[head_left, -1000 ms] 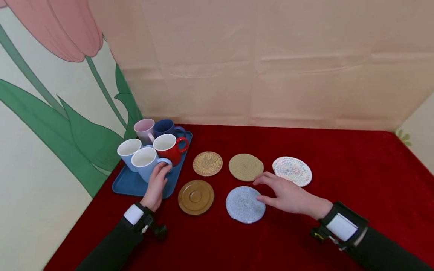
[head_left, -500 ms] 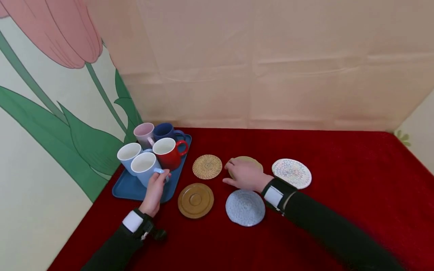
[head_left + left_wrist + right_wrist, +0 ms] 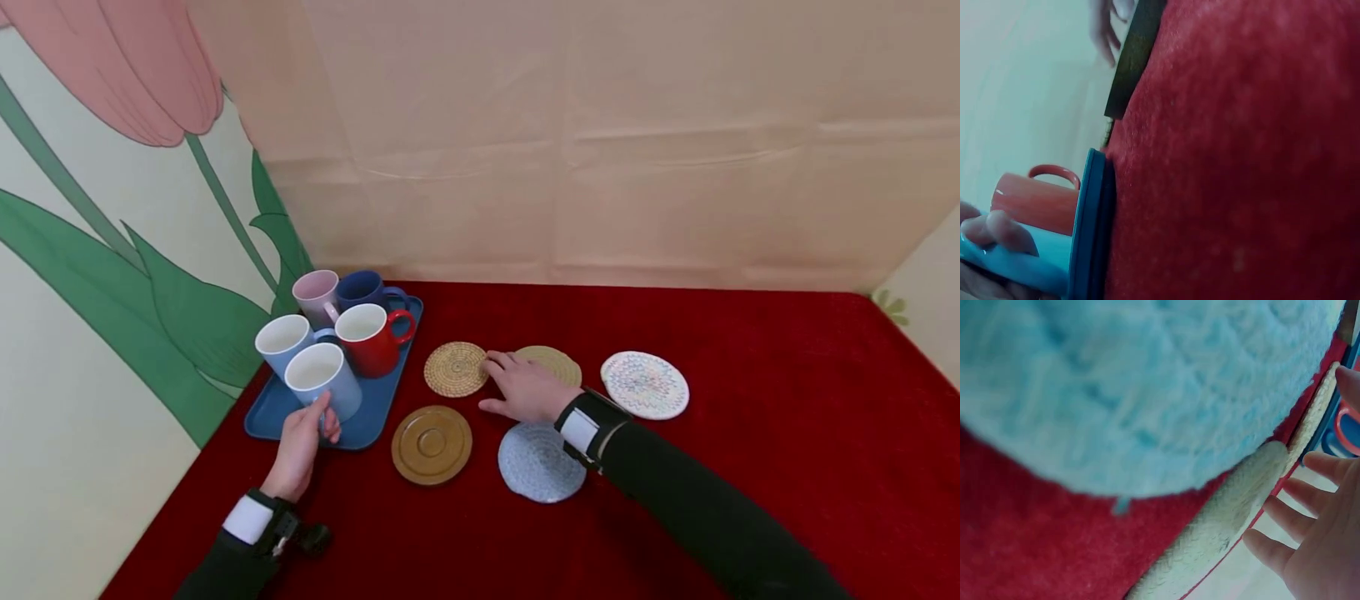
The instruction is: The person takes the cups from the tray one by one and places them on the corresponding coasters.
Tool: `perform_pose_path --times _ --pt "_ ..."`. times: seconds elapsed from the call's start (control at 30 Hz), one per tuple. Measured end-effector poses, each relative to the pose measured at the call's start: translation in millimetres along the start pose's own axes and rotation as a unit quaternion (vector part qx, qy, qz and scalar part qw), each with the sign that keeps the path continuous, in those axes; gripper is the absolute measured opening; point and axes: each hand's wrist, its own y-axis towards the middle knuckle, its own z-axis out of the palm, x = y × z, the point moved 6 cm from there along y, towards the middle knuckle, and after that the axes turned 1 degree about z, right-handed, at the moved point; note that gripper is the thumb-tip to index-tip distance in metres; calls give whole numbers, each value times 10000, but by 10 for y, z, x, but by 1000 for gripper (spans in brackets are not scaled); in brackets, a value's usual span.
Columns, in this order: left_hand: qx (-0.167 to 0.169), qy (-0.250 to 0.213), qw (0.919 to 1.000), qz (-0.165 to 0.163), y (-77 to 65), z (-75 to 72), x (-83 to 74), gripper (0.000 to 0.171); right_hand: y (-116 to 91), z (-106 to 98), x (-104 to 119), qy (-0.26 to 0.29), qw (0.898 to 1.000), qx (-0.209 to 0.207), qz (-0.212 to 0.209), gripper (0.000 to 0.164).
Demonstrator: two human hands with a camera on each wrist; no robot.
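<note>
In the head view, my left hand grips the handle of the front light blue mug, which stands on a blue tray. That handle points towards me. The left wrist view shows fingers across the same mug. My right hand, fingers spread and holding nothing, is over the gap between the straw coaster and the beige coaster, partly covering the beige one. Whether it touches either cannot be told. Its wrist hides part of the pale blue coaster.
A red mug, a second light blue mug, a pink mug and a dark blue mug share the tray. A brown coaster and a white patterned coaster lie on the red cloth.
The front light blue mug's handle has swung from the right round towards me, my left hand moving with it. My right hand has shifted left from the pale blue coaster past the beige one.
</note>
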Motion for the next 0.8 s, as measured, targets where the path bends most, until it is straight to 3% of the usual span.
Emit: perform_pose_path --times 0.23,0.43,0.63,0.8 --pt "214 -489 9984 199 -5 -20 -10 48 150 -13 -77 18 9987 50 514 74" --pt "322 -495 9978 303 -27 -75 -31 45 263 -36 -110 -103 9944 88 1045 88" --pt "484 -716 9951 477 -7 -42 -73 41 263 -28 -105 -125 9938 125 1100 87" --pt "279 -928 9940 512 -5 -13 -97 38 248 -38 -109 -104 9938 102 1101 85"
